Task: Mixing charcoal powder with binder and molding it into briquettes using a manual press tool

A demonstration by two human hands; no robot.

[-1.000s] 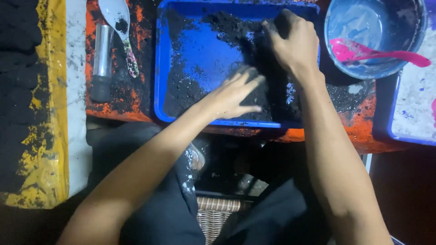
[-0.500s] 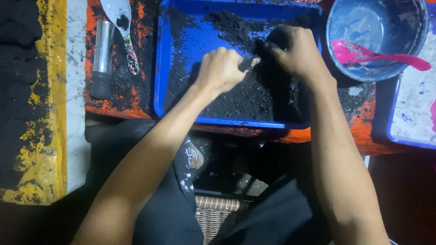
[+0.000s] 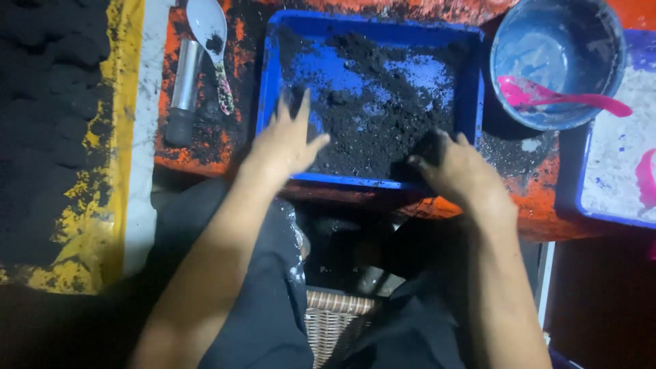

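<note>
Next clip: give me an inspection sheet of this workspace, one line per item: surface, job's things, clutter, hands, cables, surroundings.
Surface: orange table, stained with dark powder.
Job's things: blue tray holding loose black powder, bare blue patches showing.
Clutter: white spoon and metal tube left of the tray; blue bucket with a pink scoop on the right; second tray with white residue at the right edge.
Hands: left hand flat, fingers spread, at the tray's near left; right hand curled in powder at the near right corner.
Cables: nothing seen.
Surroundings: yellow-edged black mat on the left; wicker basket below.
</note>
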